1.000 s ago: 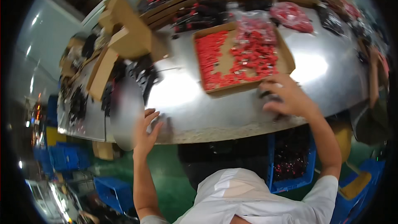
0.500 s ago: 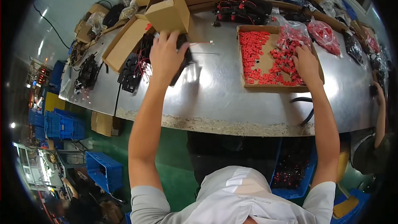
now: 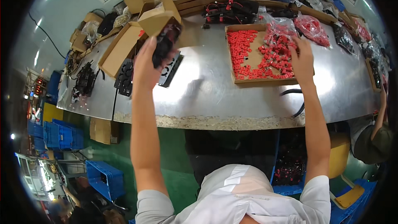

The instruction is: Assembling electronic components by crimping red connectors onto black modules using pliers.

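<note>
My left hand (image 3: 147, 64) is raised over the left part of the metal bench, wrapped round a black plastic housing (image 3: 166, 43) that is tilted and blurred by motion. Below it lies a flat dark plate with cut-outs (image 3: 170, 71), beside more black parts (image 3: 123, 79). At the right side of a shallow cardboard tray (image 3: 248, 80), my right hand (image 3: 304, 60) reaches in with bent fingers among loose small red parts (image 3: 273, 60). Its fingertips are partly hidden, so what they grip cannot be made out. Red pieces in rows (image 3: 240, 52) fill the tray's left side.
Beyond the left hand stands an open cardboard box (image 3: 159, 16). A clear bag (image 3: 282, 27) droops over the tray's back; a bag of red parts (image 3: 311, 29) lies behind. Black cable (image 3: 296, 93) rests near the front edge. At far right, another person's arm (image 3: 380, 114) shows.
My left hand has lifted the black housing off the bench and swung slightly left with it. My right hand stays at the tray's right side. The whole view has shifted a little.
</note>
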Tool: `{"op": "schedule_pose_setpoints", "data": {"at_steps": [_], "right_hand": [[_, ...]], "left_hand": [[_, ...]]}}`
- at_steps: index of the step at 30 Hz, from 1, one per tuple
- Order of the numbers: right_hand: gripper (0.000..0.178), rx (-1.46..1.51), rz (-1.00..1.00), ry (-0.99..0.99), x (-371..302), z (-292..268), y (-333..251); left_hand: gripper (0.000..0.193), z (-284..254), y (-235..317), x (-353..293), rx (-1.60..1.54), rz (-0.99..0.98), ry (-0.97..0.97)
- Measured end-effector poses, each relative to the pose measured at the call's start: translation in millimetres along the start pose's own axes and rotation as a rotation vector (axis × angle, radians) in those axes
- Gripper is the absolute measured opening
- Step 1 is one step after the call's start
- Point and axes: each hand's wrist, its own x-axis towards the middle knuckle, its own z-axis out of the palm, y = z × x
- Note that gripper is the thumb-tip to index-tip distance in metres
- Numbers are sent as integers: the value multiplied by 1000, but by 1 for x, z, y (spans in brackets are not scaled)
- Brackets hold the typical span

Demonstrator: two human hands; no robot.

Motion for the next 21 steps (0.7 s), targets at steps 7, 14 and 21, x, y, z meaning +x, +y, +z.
{"op": "schedule_pose_setpoints", "data": {"at_steps": [7, 14, 21], "right_hand": [[22, 1393, 374, -405, -96, -12, -176], [22, 1383, 768, -400, -144, -15, -171], [26, 1733, 888, -585, -112, -24, -128]], "left_hand": [[51, 71, -82, -110, -650, -337, -84], [56, 76, -96, -129, -628, -330, -100], [58, 63, -98, -142, -610, -496, -420]]}}
